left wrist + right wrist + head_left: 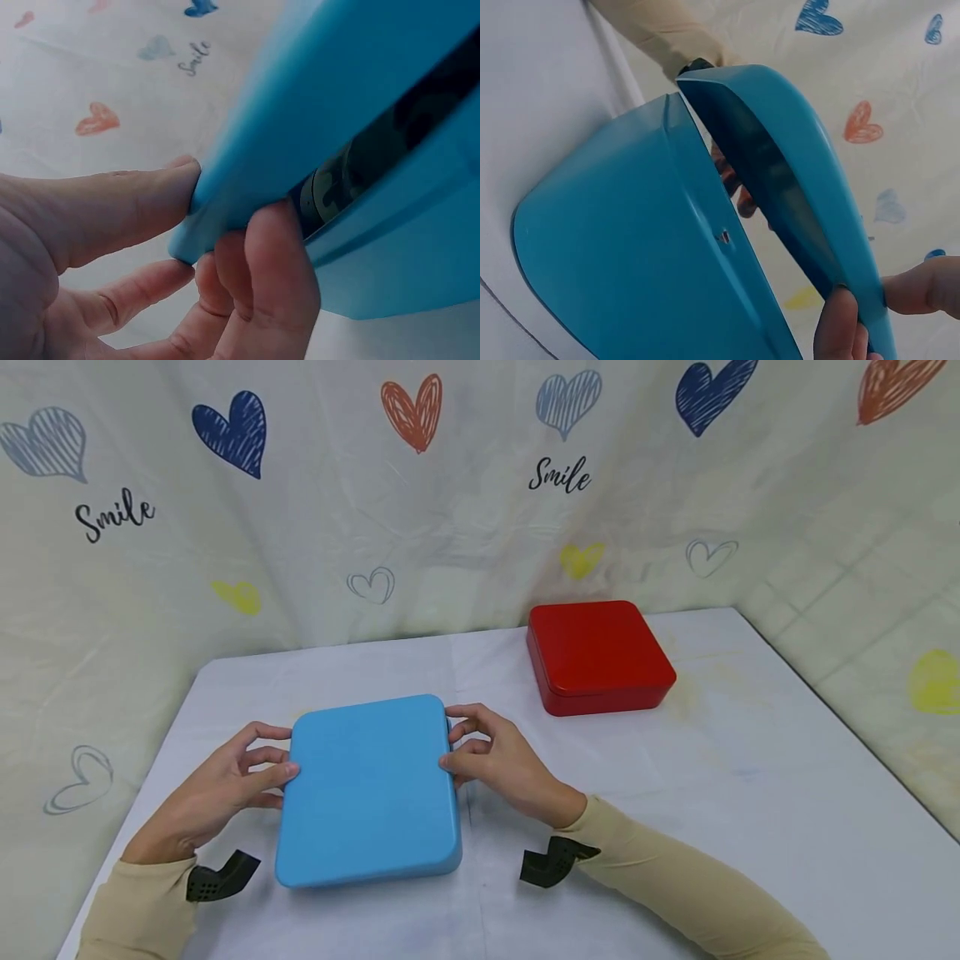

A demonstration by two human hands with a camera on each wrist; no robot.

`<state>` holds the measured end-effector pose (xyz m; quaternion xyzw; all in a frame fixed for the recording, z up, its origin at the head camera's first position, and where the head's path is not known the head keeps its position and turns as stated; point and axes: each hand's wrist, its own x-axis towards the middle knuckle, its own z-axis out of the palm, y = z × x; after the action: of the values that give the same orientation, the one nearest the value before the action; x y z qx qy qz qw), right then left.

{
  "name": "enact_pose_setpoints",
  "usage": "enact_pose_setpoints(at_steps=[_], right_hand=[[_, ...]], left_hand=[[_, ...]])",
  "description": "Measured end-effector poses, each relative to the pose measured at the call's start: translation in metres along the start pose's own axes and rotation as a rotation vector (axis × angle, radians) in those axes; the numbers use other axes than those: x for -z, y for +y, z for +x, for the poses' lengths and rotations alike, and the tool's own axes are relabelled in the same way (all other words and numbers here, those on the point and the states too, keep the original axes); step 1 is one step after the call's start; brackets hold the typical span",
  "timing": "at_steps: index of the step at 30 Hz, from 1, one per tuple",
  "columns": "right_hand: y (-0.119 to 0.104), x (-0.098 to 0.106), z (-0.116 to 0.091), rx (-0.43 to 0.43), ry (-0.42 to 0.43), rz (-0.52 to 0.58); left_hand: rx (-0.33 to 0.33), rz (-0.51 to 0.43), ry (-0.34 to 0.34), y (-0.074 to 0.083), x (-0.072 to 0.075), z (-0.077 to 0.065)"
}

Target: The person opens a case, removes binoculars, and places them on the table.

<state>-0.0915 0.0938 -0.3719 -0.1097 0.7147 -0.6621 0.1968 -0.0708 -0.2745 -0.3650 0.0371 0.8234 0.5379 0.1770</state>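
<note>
A light blue lid (367, 789) lies over a matching blue box (637, 240) on the table. In the right wrist view the lid (810, 142) is raised and tilted, with a gap between it and the box's rim. My left hand (225, 781) pinches the lid's left edge, thumb on top and fingers curled beneath. On the opposite edge my right hand (510, 764) pinches it the same way. Dark contents with a greyish round shape (330, 187) show through the gap in the left wrist view; the rest is hidden under the lid.
A closed red box (600, 652) stands at the back right of the white-covered table (675, 843). Behind the table hangs a pale curtain (465, 510) printed with hearts and the word Smile. Each wrist wears a black bracket (221, 878).
</note>
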Motion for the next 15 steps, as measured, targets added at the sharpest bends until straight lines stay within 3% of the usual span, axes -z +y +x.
enact_pose_setpoints(at_steps=[15], right_hand=[[-0.0002, 0.008, 0.0031, 0.012, -0.006, -0.021]], left_hand=[[-0.01, 0.027, 0.105, 0.0008, -0.0077, 0.0088]])
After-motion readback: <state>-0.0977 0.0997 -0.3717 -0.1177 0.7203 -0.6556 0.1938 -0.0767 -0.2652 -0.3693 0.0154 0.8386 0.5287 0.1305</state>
